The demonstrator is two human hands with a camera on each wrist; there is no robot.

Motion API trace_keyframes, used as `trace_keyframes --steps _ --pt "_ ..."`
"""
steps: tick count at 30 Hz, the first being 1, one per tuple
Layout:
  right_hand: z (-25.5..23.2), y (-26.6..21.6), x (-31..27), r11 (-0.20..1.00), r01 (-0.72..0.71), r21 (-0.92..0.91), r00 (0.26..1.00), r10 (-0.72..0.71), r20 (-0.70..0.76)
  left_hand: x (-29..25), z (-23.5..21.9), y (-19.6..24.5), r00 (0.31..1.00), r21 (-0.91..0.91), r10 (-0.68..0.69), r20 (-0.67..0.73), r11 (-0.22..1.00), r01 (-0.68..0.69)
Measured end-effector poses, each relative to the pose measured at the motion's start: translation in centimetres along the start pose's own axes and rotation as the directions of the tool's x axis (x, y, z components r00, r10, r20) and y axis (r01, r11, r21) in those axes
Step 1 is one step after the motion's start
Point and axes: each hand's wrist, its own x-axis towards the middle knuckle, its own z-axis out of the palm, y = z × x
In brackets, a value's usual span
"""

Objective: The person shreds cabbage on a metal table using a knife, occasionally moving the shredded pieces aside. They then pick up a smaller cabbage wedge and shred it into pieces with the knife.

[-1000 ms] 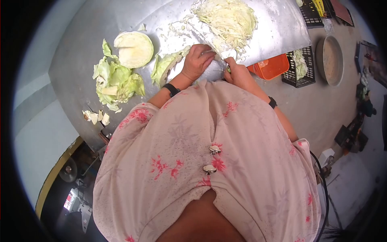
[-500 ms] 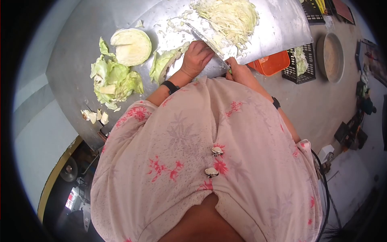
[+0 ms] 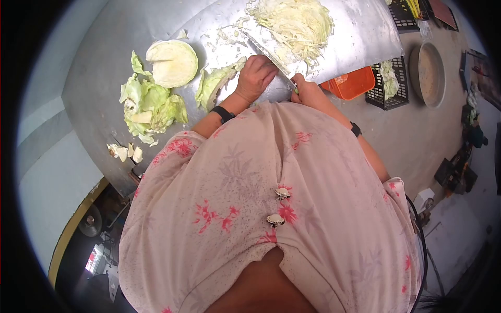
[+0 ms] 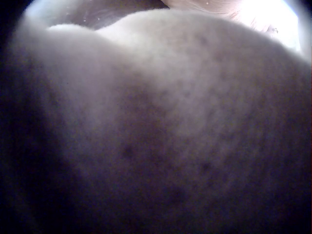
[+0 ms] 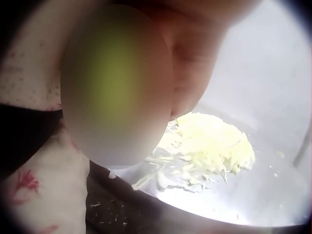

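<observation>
- The person stands tight against a round grey metal table (image 3: 99, 88), a pale pink flowered blouse (image 3: 250, 208) filling most of the downward view.
- The left hand (image 3: 255, 75) lies knuckles-up with its fingers curled down over a pale green cabbage wedge (image 3: 216, 81), holding it against the tabletop near the table's edge.
- The right hand (image 3: 305, 88) is closed round the handle of a long steel-bladed knife (image 3: 269, 49); the blade runs up and away from the hand, just beside the left hand's fingers.
- Beyond the blade sits a broad heap of finely shredded pale cabbage (image 3: 297, 23); in the right wrist view the same heap (image 5: 209, 146) lies on the shiny metal just past the hand.
- The left wrist view is blocked by something soft and out of focus, so it shows nothing of the fingers.
- Each wrist wears a black band (image 3: 223, 113).
- To the left of the wedge rests a halved cabbage, cut face up (image 3: 172, 62), and next to that a loose pile of torn green outer leaves (image 3: 148, 107).
- A few small white stalk trimmings (image 3: 125, 152) lie near the table's rim, well apart from the hands.
- On the floor to the right stand an orange plastic tub (image 3: 349, 83), a black slotted crate holding some greens (image 3: 386, 83) and a round metal basin (image 3: 430, 75).
</observation>
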Motion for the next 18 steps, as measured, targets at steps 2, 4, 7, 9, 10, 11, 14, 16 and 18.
trace_keyframes --steps 2,4,7,9,10,11,14,16,18 --pt "0.1 0.7 -0.3 0.999 -0.037 0.025 0.998 0.035 0.050 0.0 0.0 0.0 1.000 -0.013 -0.001 -0.001 1.000 0.001" --pt "0.0 1.0 -0.4 0.998 -0.053 0.031 0.997 0.051 0.066 0.0 0.1 0.0 1.000 -0.023 -0.004 0.000 1.000 0.004" --pt "0.2 0.8 0.2 1.000 -0.017 0.007 1.000 0.016 0.026 -0.1 0.0 0.0 1.000 -0.022 -0.007 0.010 1.000 0.007" --pt "0.8 1.3 1.4 0.999 0.033 -0.025 0.999 -0.034 -0.019 -0.1 0.0 0.0 1.000 -0.021 -0.004 0.018 1.000 0.005" --pt "1.0 1.5 1.8 0.999 0.044 -0.028 0.999 -0.044 -0.025 0.0 0.0 0.0 1.000 -0.018 -0.009 0.016 1.000 0.009" --pt "1.1 1.5 2.1 0.998 0.054 -0.031 0.998 -0.055 -0.030 0.0 0.0 0.1 1.000 -0.014 -0.013 0.015 1.000 0.013" --pt "1.6 1.3 2.9 0.994 0.079 -0.079 0.994 -0.085 -0.070 -0.4 0.1 -0.2 1.000 -0.002 -0.014 0.020 1.000 0.014" --pt "1.7 1.3 3.0 0.990 0.085 -0.113 0.991 -0.095 -0.089 -0.6 0.3 -0.2 1.000 0.005 -0.013 0.022 1.000 0.013" --pt "1.6 1.3 3.1 0.987 0.088 -0.132 0.990 -0.101 -0.096 -0.6 0.2 -0.1 1.000 0.016 -0.011 0.023 1.000 0.011"
